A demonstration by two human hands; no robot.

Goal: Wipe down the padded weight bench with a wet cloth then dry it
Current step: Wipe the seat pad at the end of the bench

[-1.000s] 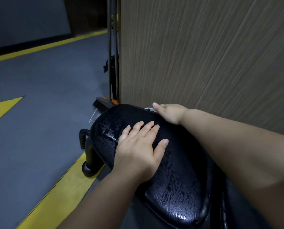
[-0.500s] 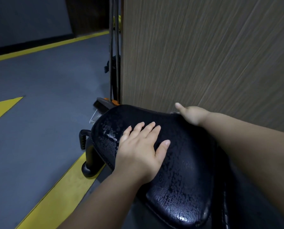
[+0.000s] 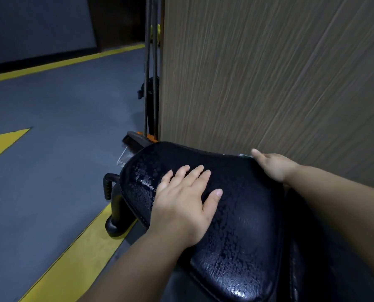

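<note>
The black padded bench seat [image 3: 242,214] fills the lower middle of the view, with water beads across its surface. My left hand [image 3: 183,203] lies flat on the pad, fingers spread, holding nothing. My right hand [image 3: 273,166] is at the pad's far right edge, close to the wooden wall, and is curled over the edge. A small pale sliver of cloth [image 3: 245,155] shows by its fingertips; the rest of the cloth is hidden under the hand.
A wood-grain wall panel [image 3: 268,73] stands right behind the bench. The bench's black leg and foot [image 3: 116,205] rest on a yellow floor stripe [image 3: 77,253]. A broom head with a dustpan [image 3: 136,138] and thin poles [image 3: 151,62] stand at the panel's corner. Grey floor lies to the left.
My right hand has slid to the right along the pad's far edge, with the cloth under it. My left hand has stayed flat on the pad.
</note>
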